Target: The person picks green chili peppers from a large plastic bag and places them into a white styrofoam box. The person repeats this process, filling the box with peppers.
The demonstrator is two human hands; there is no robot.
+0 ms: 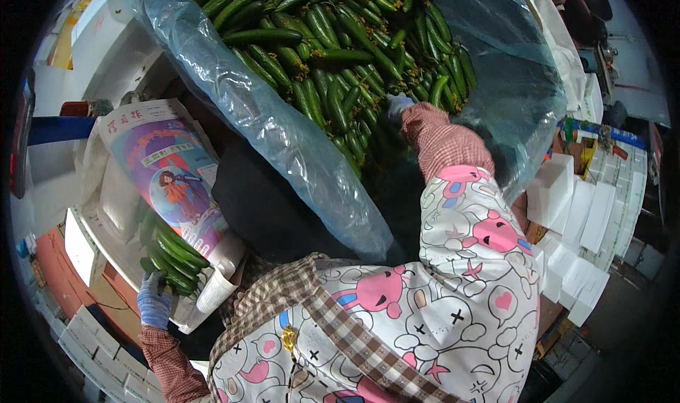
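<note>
My left hand (154, 298), in a blue-grey knit glove, is at the near end of a white foam box (114, 262). Its fingertips touch the ends of several green cucumbers (175, 257) lying side by side there; whether they grip one is unclear. My right hand (399, 105), gloved too, reaches down among a large heap of cucumbers (329, 57), some with yellow blossoms. Its fingers are mostly hidden, so a hold on anything cannot be made out. Blue translucent plastic sheeting (297, 153) lines the big container around the heap, its edge rolled into a thick rim.
A printed newspaper sheet (170, 164) and clear plastic line the foam box and hang over its side. White foam boxes (552, 190) are stacked at the right, with more stacked boxes (101, 344) at lower left. Another large white box (114, 36) stands at upper left.
</note>
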